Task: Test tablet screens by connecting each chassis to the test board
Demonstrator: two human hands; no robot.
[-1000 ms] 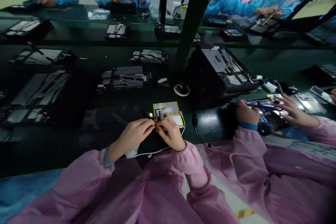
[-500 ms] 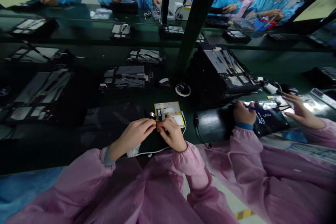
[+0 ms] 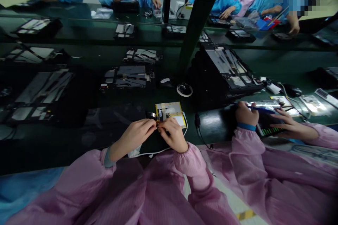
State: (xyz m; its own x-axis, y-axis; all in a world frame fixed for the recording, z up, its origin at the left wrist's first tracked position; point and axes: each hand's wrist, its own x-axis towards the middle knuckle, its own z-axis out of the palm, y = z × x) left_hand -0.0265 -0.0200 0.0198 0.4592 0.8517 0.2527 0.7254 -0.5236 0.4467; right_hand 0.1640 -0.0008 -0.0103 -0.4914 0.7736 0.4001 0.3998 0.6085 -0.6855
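Note:
In the head view, a flat silver battery pack (image 3: 174, 107) with yellow taped edges lies on the dark green bench in front of me. At its near left corner, my left hand (image 3: 138, 133) is closed, thumb and fingers pinched on a small orange strip (image 3: 157, 123) that looks like a flex cable. My right hand (image 3: 173, 134) overlaps the pack's near edge, its fingertips also pinched at the strip, against those of the left. The fingertips hide most of the strip.
A tall stack of opened tablets (image 3: 227, 65) stands to the right, beside a white ring (image 3: 184, 90). More opened tablets (image 3: 129, 76) lie ahead and left. A co-worker's hand (image 3: 246, 115) works on a tablet at right. A dark post (image 3: 196, 17) rises behind.
My hands stay pinched at the same spot. At right, the co-worker's far hand has moved left over the tablet, whose screen now shows green bars. Across the bench, another person's arm reaches forward.

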